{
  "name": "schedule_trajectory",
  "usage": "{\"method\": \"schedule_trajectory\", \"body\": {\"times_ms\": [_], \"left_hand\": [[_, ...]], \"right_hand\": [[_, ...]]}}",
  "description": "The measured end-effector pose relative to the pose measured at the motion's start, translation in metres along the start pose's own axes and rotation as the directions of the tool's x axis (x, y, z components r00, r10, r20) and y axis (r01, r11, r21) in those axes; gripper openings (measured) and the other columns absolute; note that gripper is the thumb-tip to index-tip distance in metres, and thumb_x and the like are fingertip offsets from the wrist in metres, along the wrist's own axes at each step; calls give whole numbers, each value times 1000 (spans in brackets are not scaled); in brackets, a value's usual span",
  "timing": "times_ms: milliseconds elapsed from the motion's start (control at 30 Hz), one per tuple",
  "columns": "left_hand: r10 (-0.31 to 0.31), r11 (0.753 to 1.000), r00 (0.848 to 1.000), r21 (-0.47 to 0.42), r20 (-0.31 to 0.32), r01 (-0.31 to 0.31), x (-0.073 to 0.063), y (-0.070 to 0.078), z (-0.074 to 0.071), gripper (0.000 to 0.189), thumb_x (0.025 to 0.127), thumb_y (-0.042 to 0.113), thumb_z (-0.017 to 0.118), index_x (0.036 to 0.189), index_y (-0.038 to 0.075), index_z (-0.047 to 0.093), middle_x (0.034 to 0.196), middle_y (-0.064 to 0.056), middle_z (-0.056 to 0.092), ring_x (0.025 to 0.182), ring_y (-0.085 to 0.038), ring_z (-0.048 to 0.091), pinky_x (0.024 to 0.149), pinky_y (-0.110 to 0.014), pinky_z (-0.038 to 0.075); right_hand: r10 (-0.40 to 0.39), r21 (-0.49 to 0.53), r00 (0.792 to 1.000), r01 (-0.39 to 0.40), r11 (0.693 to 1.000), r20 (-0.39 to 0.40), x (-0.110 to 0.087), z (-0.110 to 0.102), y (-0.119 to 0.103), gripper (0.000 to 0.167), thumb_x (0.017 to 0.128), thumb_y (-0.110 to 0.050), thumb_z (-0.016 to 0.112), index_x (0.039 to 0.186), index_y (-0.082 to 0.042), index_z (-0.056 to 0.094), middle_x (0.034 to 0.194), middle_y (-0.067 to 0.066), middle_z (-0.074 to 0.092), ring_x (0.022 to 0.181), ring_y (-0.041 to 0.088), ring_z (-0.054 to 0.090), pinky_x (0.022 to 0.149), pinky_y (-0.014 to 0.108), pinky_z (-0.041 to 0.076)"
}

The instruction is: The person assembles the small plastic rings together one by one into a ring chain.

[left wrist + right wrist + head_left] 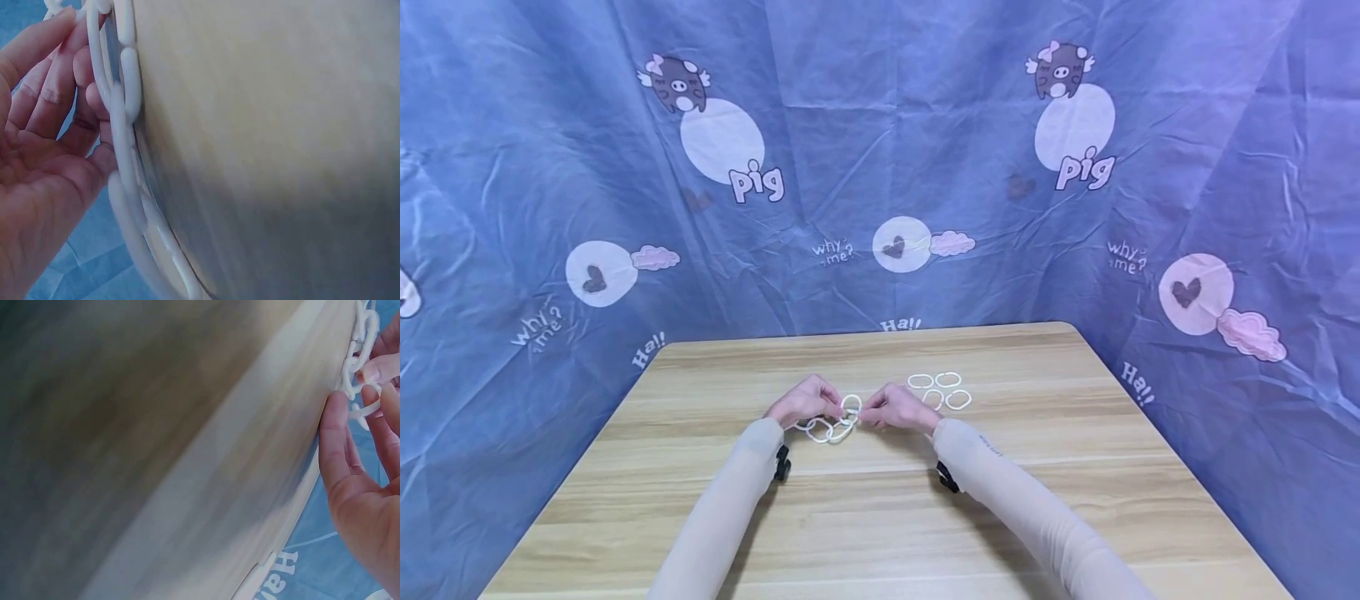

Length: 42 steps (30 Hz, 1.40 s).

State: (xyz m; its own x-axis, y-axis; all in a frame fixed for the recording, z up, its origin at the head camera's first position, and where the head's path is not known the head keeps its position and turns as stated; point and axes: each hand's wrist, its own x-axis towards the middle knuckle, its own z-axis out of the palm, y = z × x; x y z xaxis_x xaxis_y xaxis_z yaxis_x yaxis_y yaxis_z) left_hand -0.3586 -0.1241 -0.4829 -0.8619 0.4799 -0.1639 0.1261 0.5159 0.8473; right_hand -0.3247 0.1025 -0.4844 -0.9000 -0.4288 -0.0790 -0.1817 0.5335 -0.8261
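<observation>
A chain of white plastic links [820,441] lies on the table in front of my hands, also seen in the left wrist view as a linked chain [124,150]. My left hand [807,400] pinches a link near the chain's right end between thumb and index finger; its other fingers sit behind the chain. From the right, my right hand [898,407] pinches a white link [364,412] between thumb and fingertips, close to the left fingertips. Fingers partly hide where these links meet. One link [852,397] at the chain's end stands just beyond the fingertips.
Several loose white links [921,388] lie on the wooden table [880,525] beyond and right of my right hand; that hand partly covers one. A blue printed cloth [880,167] hangs behind and on both sides of the table.
</observation>
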Motion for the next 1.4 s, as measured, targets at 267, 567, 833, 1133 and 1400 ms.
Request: {"method": "schedule_trajectory", "body": {"times_ms": [267, 567, 833, 1133, 1400], "left_hand": [[3, 1000, 1000, 28, -21, -3, 0, 1, -1, 13, 80, 5, 76, 91, -2, 73, 72, -2, 70, 64, -11, 62, 62, -23, 51], [42, 993, 999, 112, 20, -44, -2, 1, 0, 14, 82, 9, 76, 94, 1, 75, 82, -2, 74, 71, -8, 60, 67, -22, 49], [40, 996, 995, 78, 90, -47, -4, 2, 2, 15, 83, 7, 75, 96, -1, 74, 82, -4, 74, 71, -11, 63, 65, -23, 51], [58, 994, 994, 87, 97, -66, -6, 4, 6, 15, 84, 5, 74, 97, -1, 74, 83, -5, 74, 72, -10, 63, 67, -23, 49], [72, 990, 991, 112, 110, -85, -5, 4, 8, 14, 83, 7, 75, 95, 1, 75, 83, -4, 74, 71, -9, 62, 67, -24, 49]], "right_hand": [[16, 75, 999, -18, 997, 30, -2, 0, -1, 18, 90, -19, 70, 100, -5, 75, 91, 12, 74, 77, 19, 70, 72, 30, 58], [-15, 150, 998, 5, 989, 67, -3, -6, 5, 22, 94, -14, 65, 105, 4, 71, 94, 19, 73, 78, 19, 69, 73, 32, 58], [-22, 169, 990, -2, 986, 136, -8, -15, 8, 22, 94, -14, 65, 104, 5, 71, 91, 20, 70, 77, 19, 65, 76, 34, 58], [-34, 192, 987, 3, 981, 157, -13, -24, 19, 24, 95, -13, 63, 108, 6, 69, 96, 22, 70, 79, 19, 66, 76, 34, 58], [-49, 215, 984, 12, 977, 170, -16, -28, 22, 23, 96, -9, 60, 108, 9, 66, 96, 25, 69, 78, 19, 66, 76, 35, 58]]}}
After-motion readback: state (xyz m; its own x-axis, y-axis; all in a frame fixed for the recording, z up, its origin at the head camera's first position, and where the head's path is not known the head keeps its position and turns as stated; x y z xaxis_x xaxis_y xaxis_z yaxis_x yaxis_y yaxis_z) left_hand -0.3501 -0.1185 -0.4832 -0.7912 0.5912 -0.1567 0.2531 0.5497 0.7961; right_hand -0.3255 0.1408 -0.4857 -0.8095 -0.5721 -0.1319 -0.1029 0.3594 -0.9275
